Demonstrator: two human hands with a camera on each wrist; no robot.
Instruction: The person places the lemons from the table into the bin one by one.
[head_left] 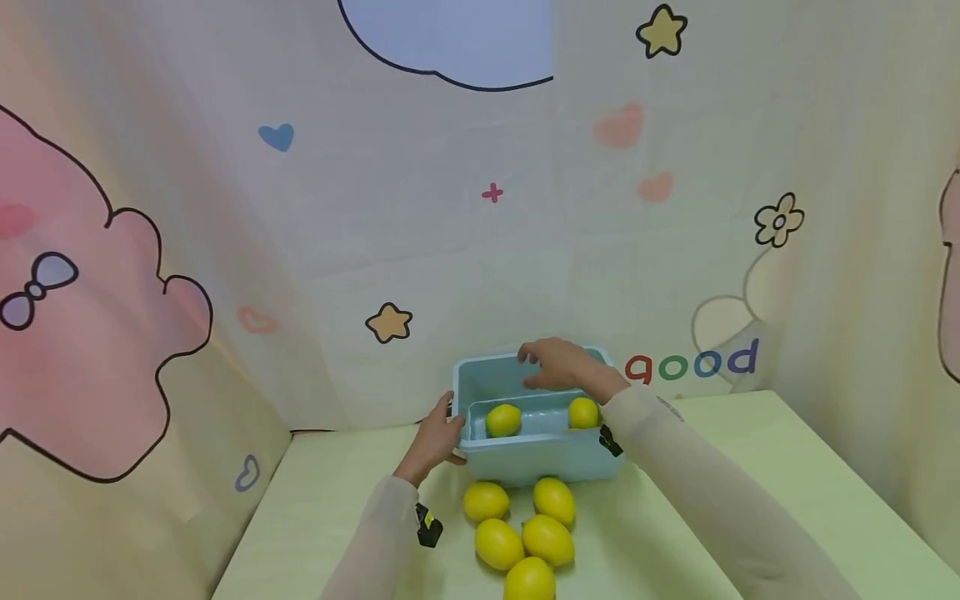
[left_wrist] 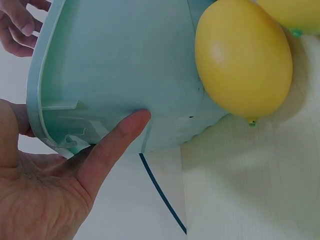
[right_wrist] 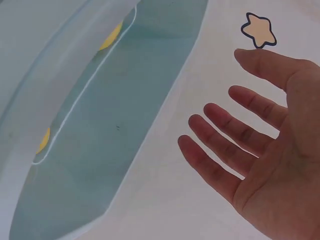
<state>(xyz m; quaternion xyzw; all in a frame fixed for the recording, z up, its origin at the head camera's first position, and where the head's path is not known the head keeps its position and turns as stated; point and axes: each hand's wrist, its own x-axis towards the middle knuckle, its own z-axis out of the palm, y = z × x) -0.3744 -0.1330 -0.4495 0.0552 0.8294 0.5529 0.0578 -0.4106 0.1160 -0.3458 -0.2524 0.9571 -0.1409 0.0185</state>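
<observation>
A light blue plastic bin (head_left: pixel 540 460) stands tilted toward me at the back of the table. Inside, a smaller light blue section with a pale rim (head_left: pixel 525 398) holds two yellow lemons, one lemon (head_left: pixel 503 421) at left and another lemon (head_left: pixel 583 413) at right. My left hand (head_left: pixel 435 437) grips the bin's left end, its thumb (left_wrist: pixel 122 132) against the side and its other fingers around the rim corner. Over the back part of the bin hovers my right hand (head_left: pixel 558 365), fingers spread and relaxed, with nothing in them (right_wrist: pixel 270 145).
Several more lemons lie on the pale green table (head_left: pixel 337 500) in front of the bin, the nearest lemon (head_left: pixel 530 581) cut by the frame's lower edge. One lemon (left_wrist: pixel 245 60) sits right beside the bin's base. Behind the bin hangs a printed curtain (head_left: pixel 420 233).
</observation>
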